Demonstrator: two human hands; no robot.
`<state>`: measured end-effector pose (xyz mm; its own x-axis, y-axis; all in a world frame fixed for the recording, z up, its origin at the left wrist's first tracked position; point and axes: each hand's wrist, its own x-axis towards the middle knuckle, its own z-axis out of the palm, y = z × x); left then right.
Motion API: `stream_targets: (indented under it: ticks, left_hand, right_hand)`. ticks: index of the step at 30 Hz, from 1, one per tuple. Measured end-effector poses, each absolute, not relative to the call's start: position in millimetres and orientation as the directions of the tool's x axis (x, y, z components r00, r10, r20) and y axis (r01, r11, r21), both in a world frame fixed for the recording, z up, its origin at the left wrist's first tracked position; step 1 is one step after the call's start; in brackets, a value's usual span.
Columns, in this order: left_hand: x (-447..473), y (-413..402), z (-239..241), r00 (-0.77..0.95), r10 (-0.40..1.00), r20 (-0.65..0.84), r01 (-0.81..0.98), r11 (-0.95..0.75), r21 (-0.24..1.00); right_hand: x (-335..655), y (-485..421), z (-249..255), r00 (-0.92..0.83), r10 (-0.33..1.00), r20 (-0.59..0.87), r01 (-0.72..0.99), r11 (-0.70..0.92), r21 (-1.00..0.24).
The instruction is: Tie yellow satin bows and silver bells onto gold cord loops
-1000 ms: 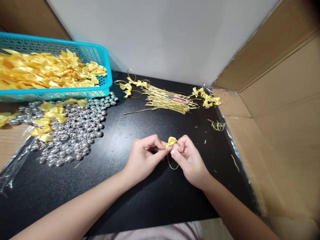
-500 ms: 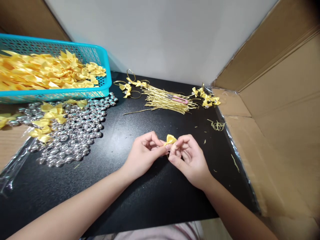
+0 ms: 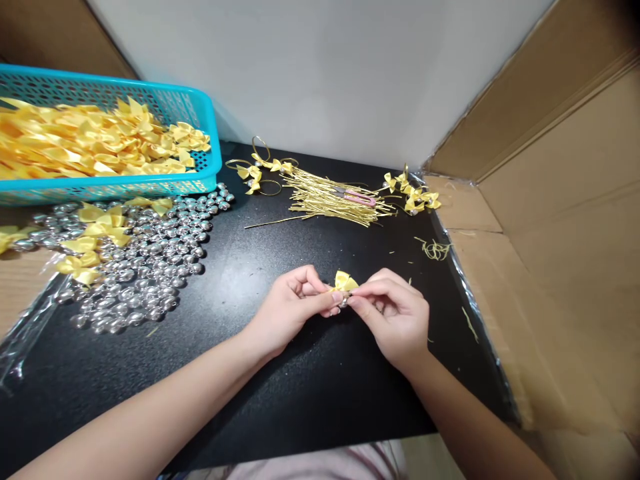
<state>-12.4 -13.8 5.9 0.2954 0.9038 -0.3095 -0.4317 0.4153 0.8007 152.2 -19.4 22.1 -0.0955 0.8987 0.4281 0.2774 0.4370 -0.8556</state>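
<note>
Above the black table, my left hand pinches a yellow ribbon bow between thumb and forefinger. A small silver ball, like a jingle bell, shows just under the bow, partly hidden by the fingertips. My right hand is closed in a pinch at the right side of the bow and ball, its other fingers curled. What its fingertips grip is too small to make out. Beyond both hands lies a bundle of gold twist ties, with pink-handled snips on top.
A turquoise basket full of yellow bows stands back left. Before it spreads a heap of silver balls, with several bows on them. Bows with gold loops lie left of the ties, more bows right. Cardboard walls the right side.
My right hand has turned and its thumb and forefinger have closed into a pinch beside the bow. The bow has shifted slightly right, and the silver ball under it now shows.
</note>
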Motion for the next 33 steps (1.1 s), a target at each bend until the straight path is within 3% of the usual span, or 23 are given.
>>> stream_targets:
  ticks: [3,8,11,19,22,25,28,30,33]
  left_hand:
    - [-12.6,-14.4,5.4,0.303,0.898,-0.318,-0.435,0.427,0.793]
    - [-12.0,-14.5,3.7,0.326,0.897,-0.297,-0.444,0.423,0.79]
    - [-11.0,-14.3,4.1,0.329,0.897,-0.296,-0.439,0.423,0.793]
    - [-11.5,-14.8,8.4,0.28,0.913,-0.298,-0.42,0.395,0.817]
    - [-11.7,-14.9,8.4,0.29,0.908,-0.304,-0.424,0.406,0.809]
    - [-11.5,-15.6,7.7,0.307,0.899,-0.311,-0.428,0.422,0.799]
    - [-11.1,-15.8,7.0,0.328,0.89,-0.316,-0.43,0.439,0.789]
    - [-10.9,-15.2,7.0,0.343,0.885,-0.316,-0.435,0.448,0.781]
    - [-11.0,-14.3,7.7,0.364,0.876,-0.318,-0.441,0.462,0.769]
  right_hand:
    - [153.1,-19.0,21.2,-0.114,0.87,0.48,0.331,0.489,-0.807]
    - [155.8,-17.0,15.3,-0.327,0.63,0.704,0.469,0.755,-0.458]
    - [156.5,-14.5,12.4,-0.311,0.591,0.744,0.515,0.763,-0.391]
    - [154.4,-12.3,8.5,-0.26,0.6,0.756,0.3,0.795,-0.528]
    - [154.9,-14.7,7.6,-0.218,0.68,0.7,0.263,0.732,-0.628]
    - [156.2,-16.9,6.3,-0.175,0.825,0.537,0.195,0.564,-0.802]
    - [157.5,-17.4,6.3,-0.177,0.951,0.255,0.009,0.26,-0.966]
    - [158.0,-16.9,7.7,-0.228,0.968,0.107,-0.118,0.082,-0.99]
    - [157.9,-16.4,11.4,-0.269,0.963,0.022,-0.158,-0.022,-0.987]
